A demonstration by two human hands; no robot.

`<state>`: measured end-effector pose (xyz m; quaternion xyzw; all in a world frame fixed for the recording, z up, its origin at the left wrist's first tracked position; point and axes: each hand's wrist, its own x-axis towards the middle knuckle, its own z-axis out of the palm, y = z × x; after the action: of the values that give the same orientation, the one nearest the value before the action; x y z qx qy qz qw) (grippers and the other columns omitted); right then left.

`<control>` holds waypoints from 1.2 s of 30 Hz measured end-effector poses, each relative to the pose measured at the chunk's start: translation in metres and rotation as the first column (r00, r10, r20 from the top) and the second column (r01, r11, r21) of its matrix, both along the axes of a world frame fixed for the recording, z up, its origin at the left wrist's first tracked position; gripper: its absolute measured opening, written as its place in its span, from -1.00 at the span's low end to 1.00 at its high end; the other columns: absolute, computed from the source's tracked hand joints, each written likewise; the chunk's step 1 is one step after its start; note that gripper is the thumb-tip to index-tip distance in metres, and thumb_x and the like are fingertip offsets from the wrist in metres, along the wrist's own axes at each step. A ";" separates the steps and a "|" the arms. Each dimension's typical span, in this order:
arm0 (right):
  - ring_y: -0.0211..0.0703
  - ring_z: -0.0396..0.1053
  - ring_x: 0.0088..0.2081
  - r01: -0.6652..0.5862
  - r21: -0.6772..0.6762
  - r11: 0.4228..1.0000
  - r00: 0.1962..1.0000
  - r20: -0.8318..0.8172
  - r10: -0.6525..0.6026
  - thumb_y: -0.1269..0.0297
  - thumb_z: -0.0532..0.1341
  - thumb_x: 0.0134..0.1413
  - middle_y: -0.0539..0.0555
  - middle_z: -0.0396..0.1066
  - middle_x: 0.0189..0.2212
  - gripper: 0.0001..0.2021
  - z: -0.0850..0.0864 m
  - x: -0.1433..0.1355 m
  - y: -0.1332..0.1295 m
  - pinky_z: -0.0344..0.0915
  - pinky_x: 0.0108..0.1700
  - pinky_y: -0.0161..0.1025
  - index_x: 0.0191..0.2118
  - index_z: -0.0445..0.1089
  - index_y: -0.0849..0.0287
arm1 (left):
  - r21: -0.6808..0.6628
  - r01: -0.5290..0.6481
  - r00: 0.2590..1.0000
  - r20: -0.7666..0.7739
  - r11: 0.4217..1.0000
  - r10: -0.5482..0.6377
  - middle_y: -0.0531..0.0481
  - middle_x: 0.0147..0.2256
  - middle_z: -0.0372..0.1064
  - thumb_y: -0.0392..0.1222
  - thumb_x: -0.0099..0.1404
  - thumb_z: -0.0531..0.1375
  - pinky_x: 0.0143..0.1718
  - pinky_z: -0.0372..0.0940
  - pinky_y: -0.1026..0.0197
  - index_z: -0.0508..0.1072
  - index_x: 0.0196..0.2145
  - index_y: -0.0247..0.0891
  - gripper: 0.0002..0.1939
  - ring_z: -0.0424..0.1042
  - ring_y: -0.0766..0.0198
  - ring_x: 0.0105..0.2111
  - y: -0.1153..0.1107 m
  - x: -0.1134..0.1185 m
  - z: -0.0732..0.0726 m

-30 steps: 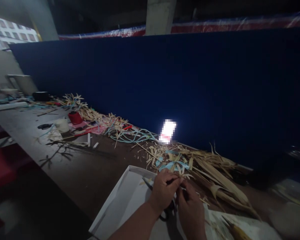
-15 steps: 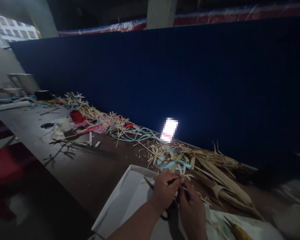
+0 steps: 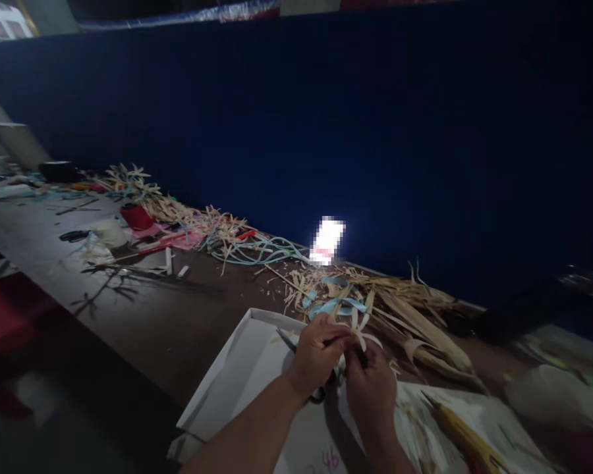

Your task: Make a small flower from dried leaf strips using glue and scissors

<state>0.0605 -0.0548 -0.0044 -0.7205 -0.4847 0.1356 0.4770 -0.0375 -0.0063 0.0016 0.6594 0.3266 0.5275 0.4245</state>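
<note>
Above a shallow white box point(image 3: 227, 375), my left hand point(image 3: 319, 349) and my right hand point(image 3: 372, 382) meet fingertip to fingertip. Between them they pinch a small pale flower point(image 3: 360, 329) made of thin husk-like petals. Its petals spread upward past my fingers; the base is hidden by them. Dark-handled scissors point(image 3: 287, 340) lie in the box beneath my left hand, their blade pointing up and left. Light blue strips point(image 3: 338, 306) and dried husks point(image 3: 425, 322) lie just beyond my hands.
A bright phone point(image 3: 327, 240) leans against the dark blue partition point(image 3: 257, 131). Leftward along the table are pale blue cords point(image 3: 257, 253), a red spool point(image 3: 136, 216) and a white roll point(image 3: 109, 232). A yellow-handled tool point(image 3: 464, 434) lies at the lower right.
The view has tilted downward and shifted slightly right. Both hands still pinch the flower, whose petals now show more fully; writing in the box and more of the yellow-handled tool have come into view.
</note>
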 end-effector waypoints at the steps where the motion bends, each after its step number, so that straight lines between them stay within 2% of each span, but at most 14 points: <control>1: -0.10 0.33 -0.51 -0.011 -0.009 1.000 1.000 -0.014 0.011 0.01 0.08 0.01 0.08 0.43 -0.57 -0.64 0.000 0.000 0.000 0.20 -0.44 -0.26 -0.37 0.45 0.20 | 0.001 -0.006 1.000 0.001 1.000 0.006 -0.02 -0.48 0.24 -0.15 0.19 0.20 -0.31 0.23 0.27 0.57 -0.41 -0.26 -0.82 0.25 0.30 -0.38 0.000 0.000 0.001; 3: -0.15 0.28 -0.58 -0.032 -0.026 0.999 0.999 -0.041 0.031 0.00 0.07 0.01 0.03 0.36 -0.66 -0.63 0.000 -0.001 0.000 0.18 -0.49 -0.27 -0.39 0.44 0.20 | 0.005 -0.009 1.000 0.003 1.000 0.009 -0.02 -0.48 0.22 -0.12 0.19 0.19 -0.32 0.23 0.27 0.57 -0.43 -0.25 -0.81 0.25 0.30 -0.38 0.001 -0.001 0.001; 5: -0.16 0.28 -0.60 -0.041 -0.032 0.999 0.997 -0.068 0.039 0.00 0.09 0.00 0.01 0.35 -0.66 -0.63 -0.002 -0.002 0.001 0.19 -0.50 -0.28 -0.33 0.44 0.22 | 0.006 -0.015 1.000 0.010 1.000 0.015 -0.01 -0.48 0.21 -0.10 0.20 0.19 -0.33 0.24 0.27 0.56 -0.45 -0.25 -0.79 0.25 0.30 -0.39 0.001 -0.002 0.001; 8: -0.15 0.34 -0.54 -0.053 -0.012 0.999 0.991 -0.127 0.051 0.03 0.15 -0.03 0.05 0.44 -0.52 -0.55 -0.004 -0.005 0.001 0.25 -0.46 -0.28 -0.09 0.37 0.25 | 0.012 -0.033 0.999 0.041 0.999 0.032 -0.01 -0.48 0.22 -0.10 0.20 0.18 -0.33 0.23 0.28 0.55 -0.45 -0.25 -0.79 0.26 0.31 -0.40 0.003 -0.003 -0.002; 10: -0.16 0.36 -0.51 -0.052 0.019 0.998 0.988 -0.147 0.055 0.06 0.16 -0.02 0.09 0.47 -0.41 -0.51 -0.004 -0.007 0.000 0.28 -0.43 -0.28 0.00 0.32 0.25 | 0.018 -0.044 0.996 0.073 0.999 0.042 -0.01 -0.46 0.24 -0.11 0.20 0.19 -0.33 0.23 0.28 0.54 -0.43 -0.26 -0.80 0.26 0.32 -0.39 0.005 -0.004 -0.004; 16: -0.21 0.36 -0.49 -0.022 0.116 0.993 0.982 -0.186 0.044 0.08 0.13 0.06 0.17 0.46 -0.28 -0.55 -0.002 -0.009 -0.002 0.27 -0.44 -0.30 0.00 0.32 0.25 | 0.074 -0.072 0.993 0.094 0.995 0.065 -0.04 -0.41 0.28 -0.14 0.19 0.20 -0.32 0.25 0.27 0.52 -0.44 -0.28 -0.83 0.30 0.30 -0.35 0.009 -0.004 -0.009; 20: -0.19 0.36 -0.41 0.010 0.209 0.978 0.984 -0.178 0.028 0.08 0.11 0.07 0.20 0.42 -0.17 -0.58 -0.004 -0.007 -0.003 0.28 -0.39 -0.28 -0.01 0.34 0.21 | 0.094 -0.093 0.993 0.087 0.991 0.085 -0.05 -0.37 0.30 -0.20 0.18 0.20 -0.28 0.26 0.28 0.52 -0.44 -0.29 -0.87 0.32 0.31 -0.33 0.010 -0.004 -0.010; 22: -0.23 0.33 -0.44 0.010 0.214 0.977 0.984 -0.177 0.029 0.09 0.10 0.09 0.19 0.40 -0.15 -0.61 -0.005 -0.007 -0.003 0.27 -0.40 -0.29 -0.03 0.35 0.18 | 0.088 -0.086 0.994 0.079 0.992 0.080 -0.05 -0.36 0.31 -0.21 0.17 0.21 -0.26 0.27 0.27 0.52 -0.44 -0.29 -0.88 0.33 0.30 -0.32 0.011 -0.005 -0.009; 26: -0.31 0.24 -0.54 0.010 0.208 0.978 0.959 -0.278 0.050 0.10 0.13 0.08 0.12 0.39 -0.27 -0.67 -0.004 -0.010 -0.006 0.23 -0.46 -0.32 -0.11 0.36 0.18 | 0.084 -0.081 0.993 0.094 0.993 0.073 -0.06 -0.36 0.34 -0.24 0.16 0.22 -0.25 0.28 0.26 0.52 -0.43 -0.28 -0.91 0.36 0.29 -0.31 0.010 -0.007 -0.007; 30: -0.31 0.22 -0.53 -0.055 0.257 0.965 0.882 -0.441 0.168 0.08 0.16 0.04 0.05 0.34 -0.38 -0.64 0.003 -0.011 -0.008 0.19 -0.48 -0.34 -0.09 0.33 0.20 | 0.067 -0.079 0.994 0.078 0.995 0.074 -0.04 -0.37 0.38 -0.27 0.16 0.21 -0.25 0.29 0.27 0.53 -0.42 -0.27 -0.91 0.37 0.29 -0.32 0.010 -0.006 -0.008; 36: -0.36 0.07 -0.63 0.015 0.230 0.973 0.757 -0.639 0.140 0.01 0.15 0.05 -0.12 0.14 -0.66 -0.68 0.018 -0.009 -0.007 0.02 -0.59 -0.40 -0.26 0.36 0.18 | 0.112 -0.059 0.998 0.020 0.992 0.058 -0.04 -0.43 0.43 -0.30 0.12 0.24 -0.27 0.30 0.27 0.53 -0.48 -0.26 -0.93 0.39 0.29 -0.35 0.009 -0.003 -0.008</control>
<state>0.0515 -0.0618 0.0132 -0.5541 -0.3247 0.3386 0.6876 -0.0404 0.0030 -0.0059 0.6681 0.3120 0.5627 0.3737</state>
